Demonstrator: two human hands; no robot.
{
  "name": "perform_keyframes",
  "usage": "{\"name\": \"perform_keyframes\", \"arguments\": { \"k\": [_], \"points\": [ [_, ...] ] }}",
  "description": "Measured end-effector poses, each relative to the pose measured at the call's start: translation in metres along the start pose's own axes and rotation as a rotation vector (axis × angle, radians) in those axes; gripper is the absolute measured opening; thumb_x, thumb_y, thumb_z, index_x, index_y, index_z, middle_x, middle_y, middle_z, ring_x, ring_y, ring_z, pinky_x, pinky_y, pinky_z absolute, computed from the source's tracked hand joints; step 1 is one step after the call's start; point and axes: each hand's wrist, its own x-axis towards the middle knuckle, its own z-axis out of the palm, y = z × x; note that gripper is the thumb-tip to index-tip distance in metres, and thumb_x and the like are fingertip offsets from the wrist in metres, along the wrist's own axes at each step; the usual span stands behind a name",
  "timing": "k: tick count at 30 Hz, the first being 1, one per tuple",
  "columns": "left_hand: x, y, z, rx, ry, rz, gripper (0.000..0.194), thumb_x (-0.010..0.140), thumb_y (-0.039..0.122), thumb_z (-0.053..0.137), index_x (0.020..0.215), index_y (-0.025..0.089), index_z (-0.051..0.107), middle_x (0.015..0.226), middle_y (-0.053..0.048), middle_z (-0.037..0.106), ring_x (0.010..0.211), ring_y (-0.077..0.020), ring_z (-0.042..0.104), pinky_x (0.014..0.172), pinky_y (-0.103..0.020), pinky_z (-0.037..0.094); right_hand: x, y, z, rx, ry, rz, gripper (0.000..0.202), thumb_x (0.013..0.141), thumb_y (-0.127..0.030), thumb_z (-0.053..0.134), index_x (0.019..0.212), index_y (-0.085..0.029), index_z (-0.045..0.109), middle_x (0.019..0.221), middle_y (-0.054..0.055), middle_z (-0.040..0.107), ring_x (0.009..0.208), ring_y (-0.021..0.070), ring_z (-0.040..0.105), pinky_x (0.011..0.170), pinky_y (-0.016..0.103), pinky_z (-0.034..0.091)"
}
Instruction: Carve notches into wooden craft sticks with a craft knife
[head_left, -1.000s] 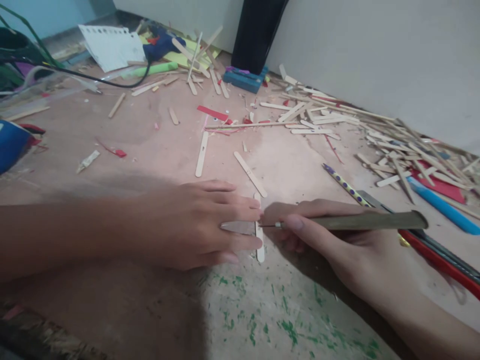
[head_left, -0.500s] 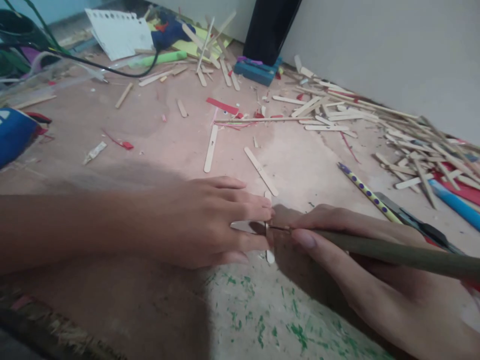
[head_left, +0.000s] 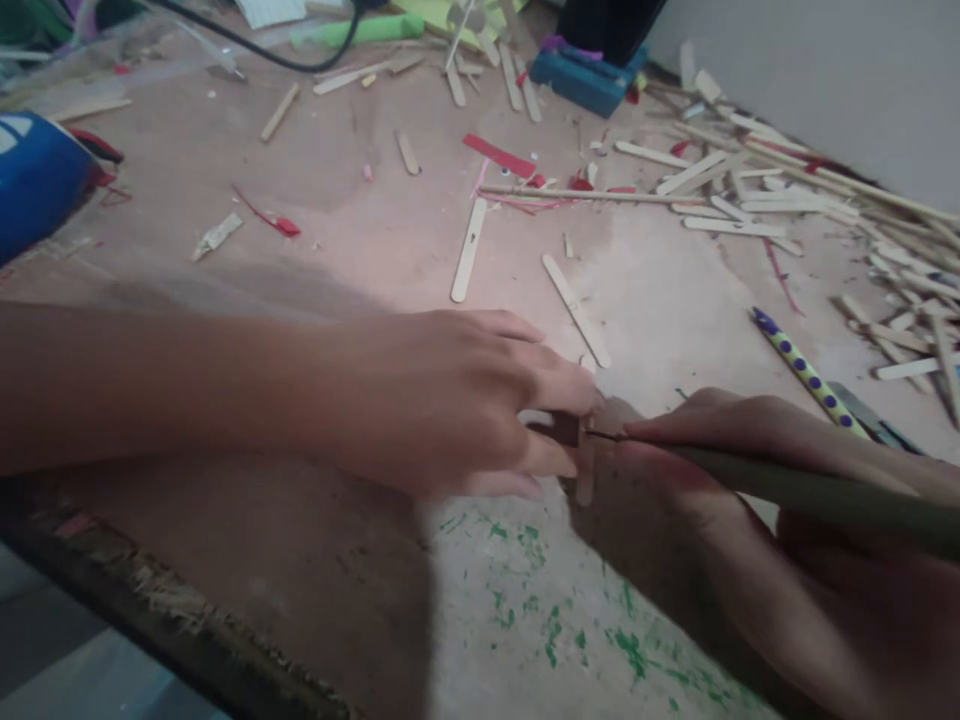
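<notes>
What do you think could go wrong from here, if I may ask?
The thin tip of the tool in the right hand points between spread fingers of the left hand, so a slip might jab one. The narrow craft stick under those fingers could also twist or slide if the tip pushes off-centre.

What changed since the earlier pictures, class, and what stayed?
The tool in the right hand has swung, now slanting toward the lower right and out of frame; the view shifted too. The left hand still holds down the craft stick.
</notes>
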Motion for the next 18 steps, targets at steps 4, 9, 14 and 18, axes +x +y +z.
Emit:
{"name": "perform_keyframes", "arguments": {
  "k": [4, 9, 14, 18],
  "points": [
    [0.000, 0.001, 0.000, 0.018, -0.015, 0.022, 0.034, 0.110, 0.038, 0.059, 0.135, 0.026, 0.077, 0.141, -0.010, 0.072, 0.126, -0.0293, 0.071, 0.122, -0.050, 0.050, -0.003, 0.006, 0.003, -0.024, -0.051, -0.145, 0.006, 0.100, -0.028, 0.072, 0.095, -0.028, 0.069, 0.070, -0.003, 0.067, 0.050, 0.0120, 0.060, 0.043, 0.026, 0.045],
    [0.000, 0.004, 0.000, 0.026, 0.012, 0.006, 0.035, 0.114, 0.035, 0.050, 0.128, 0.023, 0.079, 0.142, -0.010, 0.072, 0.128, -0.0265, 0.070, 0.123, -0.050, 0.048, -0.003, 0.015, 0.008, -0.110, 0.023, -0.273, 0.005, 0.105, -0.028, 0.064, 0.106, -0.027, 0.069, 0.075, -0.001, 0.073, 0.053, 0.0138, 0.065, 0.049, 0.029, 0.049],
    [-0.001, 0.003, 0.001, 0.013, 0.057, 0.024, 0.031, 0.112, 0.038, 0.056, 0.130, 0.026, 0.078, 0.140, -0.009, 0.073, 0.125, -0.0278, 0.072, 0.119, -0.050, 0.053, -0.006, 0.022, 0.008, -0.132, 0.008, -0.317, 0.016, 0.102, -0.026, 0.064, 0.116, -0.032, 0.069, 0.077, 0.000, 0.076, 0.053, 0.0170, 0.066, 0.050, 0.033, 0.052],
    [-0.003, 0.001, 0.001, 0.043, 0.036, 0.034, 0.029, 0.110, 0.039, 0.060, 0.130, 0.028, 0.077, 0.145, -0.008, 0.071, 0.126, -0.0279, 0.071, 0.116, -0.049, 0.055, -0.009, 0.022, 0.005, -0.169, -0.031, -0.389, 0.035, 0.095, -0.016, 0.071, 0.126, -0.033, 0.069, 0.074, 0.000, 0.074, 0.054, 0.0193, 0.063, 0.053, 0.037, 0.052]
  ]
}}
